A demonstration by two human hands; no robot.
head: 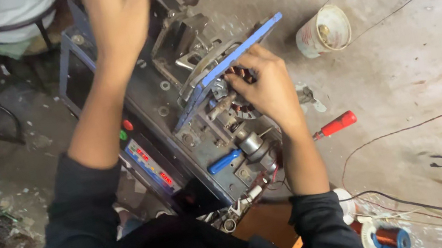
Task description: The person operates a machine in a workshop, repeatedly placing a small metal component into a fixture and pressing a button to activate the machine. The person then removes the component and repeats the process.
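Your right hand [262, 83] was clamped on the copper-wound stator [237, 76] sitting on the winding machine [196, 122], right behind the blue plate [233, 58]. Your left hand [117, 15] was up at the machine's far end; honestly couldn't tell if it gripped anything. A red-handled screwdriver [335, 124] lay on the floor nearby.
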